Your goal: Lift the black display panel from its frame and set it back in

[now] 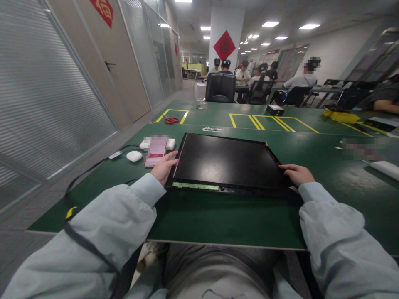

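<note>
A black laptop display panel (227,160) lies in front of me, its dark screen facing up. A green circuit strip (195,186) shows along its near left edge. My left hand (163,168) grips the panel's left edge, the fingers reaching along the side. On the opposite side, my right hand (298,175) holds the right edge, index finger stretched along the rim and the other fingers curled. The undersides of both hands are partly hidden. Just left of my left hand are a phone (156,152) and a white rounded case (134,156).
The green table (230,226) carries red-handled scissors (171,120), a small clear packet (213,129), a black box (275,110) and yellow tape outlines. A black strap (90,168) runs along the left edge. Beyond stand an office chair (220,87) and several seated people.
</note>
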The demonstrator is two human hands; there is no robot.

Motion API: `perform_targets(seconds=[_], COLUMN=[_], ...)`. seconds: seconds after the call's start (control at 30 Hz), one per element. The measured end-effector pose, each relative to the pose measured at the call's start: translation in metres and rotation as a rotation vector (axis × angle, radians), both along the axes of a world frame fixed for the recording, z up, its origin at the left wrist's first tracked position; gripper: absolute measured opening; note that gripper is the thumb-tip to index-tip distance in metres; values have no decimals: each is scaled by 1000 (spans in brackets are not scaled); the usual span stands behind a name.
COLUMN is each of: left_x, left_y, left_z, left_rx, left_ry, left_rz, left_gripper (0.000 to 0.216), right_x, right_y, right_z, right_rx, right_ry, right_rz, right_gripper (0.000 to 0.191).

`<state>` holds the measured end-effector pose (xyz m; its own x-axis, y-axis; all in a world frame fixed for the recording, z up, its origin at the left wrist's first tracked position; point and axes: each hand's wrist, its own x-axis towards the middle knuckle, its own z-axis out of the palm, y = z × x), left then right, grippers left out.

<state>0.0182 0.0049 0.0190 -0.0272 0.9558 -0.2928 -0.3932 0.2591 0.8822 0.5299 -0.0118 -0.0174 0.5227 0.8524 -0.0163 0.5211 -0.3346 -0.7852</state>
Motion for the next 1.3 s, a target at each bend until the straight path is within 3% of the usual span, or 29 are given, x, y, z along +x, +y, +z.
perform_targets(seconds=[0.17, 0.37, 0.57, 0.87, 1.07, 1.3], left_x=[-1, 0, -6, -6, -5, 0], left_y=[0, -4, -3, -1, 3, -2], left_z=[-4, -4, -6, -5, -5, -1], left_rx=[33, 90, 253, 128, 35, 34], left_ry=[64, 170, 281, 78, 38, 82], left_rz=[-20, -24, -154, -10, 8, -5], left_gripper=[70, 58, 69, 71, 73, 86], right_x=[-3, -5, -10, -10, -10, -9], right_y=[-1, -1, -4, -4, -4, -4], right_z=[-1, 4, 11, 9, 8, 9], right_rx=[46, 8, -7, -19, -9, 4], right_ry=[-15, -51, -58, -26, -42, -49], right_rz=[-20, 6, -2, -9, -11, 15], right_gripper=[33, 36, 33, 35, 35, 31])
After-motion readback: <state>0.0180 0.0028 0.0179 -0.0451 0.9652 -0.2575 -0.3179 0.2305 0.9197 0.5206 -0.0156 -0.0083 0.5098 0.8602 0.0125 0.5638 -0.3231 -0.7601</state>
